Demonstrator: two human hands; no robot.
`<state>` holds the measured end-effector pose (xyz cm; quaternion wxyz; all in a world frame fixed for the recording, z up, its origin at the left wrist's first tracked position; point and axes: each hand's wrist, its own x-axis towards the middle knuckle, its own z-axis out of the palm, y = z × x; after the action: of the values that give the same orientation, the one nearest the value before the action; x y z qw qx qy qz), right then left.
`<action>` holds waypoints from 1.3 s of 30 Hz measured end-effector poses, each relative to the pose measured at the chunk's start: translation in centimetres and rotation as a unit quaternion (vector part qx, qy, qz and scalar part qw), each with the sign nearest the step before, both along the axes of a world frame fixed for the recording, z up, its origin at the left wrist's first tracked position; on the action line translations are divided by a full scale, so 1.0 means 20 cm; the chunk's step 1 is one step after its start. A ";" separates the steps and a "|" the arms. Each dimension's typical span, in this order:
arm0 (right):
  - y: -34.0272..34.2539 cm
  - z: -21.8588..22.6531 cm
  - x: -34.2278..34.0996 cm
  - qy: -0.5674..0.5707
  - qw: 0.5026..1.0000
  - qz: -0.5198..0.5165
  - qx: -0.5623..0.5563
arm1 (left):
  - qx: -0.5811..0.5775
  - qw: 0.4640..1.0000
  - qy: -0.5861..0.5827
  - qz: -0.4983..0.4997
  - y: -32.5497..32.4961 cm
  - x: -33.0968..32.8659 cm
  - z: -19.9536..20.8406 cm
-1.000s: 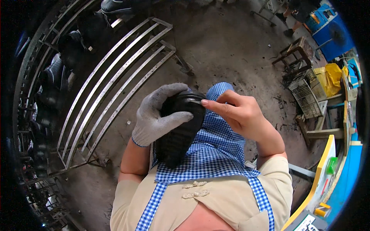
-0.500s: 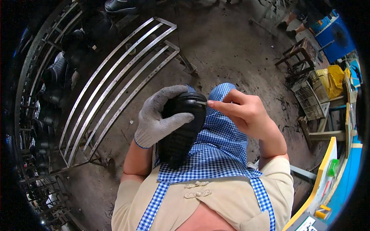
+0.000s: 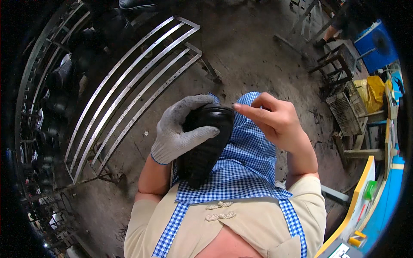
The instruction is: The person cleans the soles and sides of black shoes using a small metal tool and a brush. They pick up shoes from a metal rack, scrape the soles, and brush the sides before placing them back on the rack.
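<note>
In my left hand [image 3: 174, 129], which wears a grey knitted glove, I grip a black shoe [image 3: 211, 146] over my lap. The gloved thumb lies across the shoe's upper, with the fingers curled round its far side. My bare right hand [image 3: 275, 120] is closed in a pinch just right of the shoe's rounded far end, its fingertips at the edge. It holds a thin, light-coloured tool, now almost hidden by the fingers. Beneath the shoe spreads my blue-and-white checked apron [image 3: 251, 150].
A slatted metal rack [image 3: 129, 90] stands to the left, beside shelving with several black shoes [image 3: 56, 77]. At right are a wooden stool [image 3: 333, 62], a plastic crate [image 3: 344, 109], a yellow bag [image 3: 375, 92] and a yellow-edged bench [image 3: 359, 193]. Another person's leg [image 3: 329, 34] shows far right.
My right fingertips have shifted slightly up and right along the shoe's edge. The thin tool's bright tip, visible before against the shoe, is now mostly hidden. My left grip stays the same.
</note>
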<state>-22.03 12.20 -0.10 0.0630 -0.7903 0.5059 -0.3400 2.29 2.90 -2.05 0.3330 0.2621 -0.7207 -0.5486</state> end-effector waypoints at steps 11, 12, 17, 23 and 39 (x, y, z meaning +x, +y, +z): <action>-0.05 -0.07 0.00 -0.100 0.994 0.035 0.030 | -0.018 0.998 0.032 0.048 -0.06 0.06 -0.05; -0.08 -0.13 0.02 -0.151 0.987 0.037 0.031 | 0.027 0.990 0.094 0.103 -0.08 0.10 -0.08; 0.02 -0.42 0.10 -0.133 0.973 0.069 0.176 | 0.267 0.871 0.349 0.221 -0.26 0.26 -0.14; 0.03 -0.60 0.23 -0.545 0.790 0.044 0.279 | 0.255 0.866 0.287 0.320 -0.26 0.34 -0.26; -0.20 -0.63 0.43 -0.653 0.645 0.019 0.396 | 0.169 0.883 0.286 0.331 -0.01 0.78 -0.26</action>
<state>-13.34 8.25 -12.78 0.6905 -0.2723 0.4054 -0.5335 17.82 2.64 -7.32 0.6376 0.3690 -0.3622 -0.5710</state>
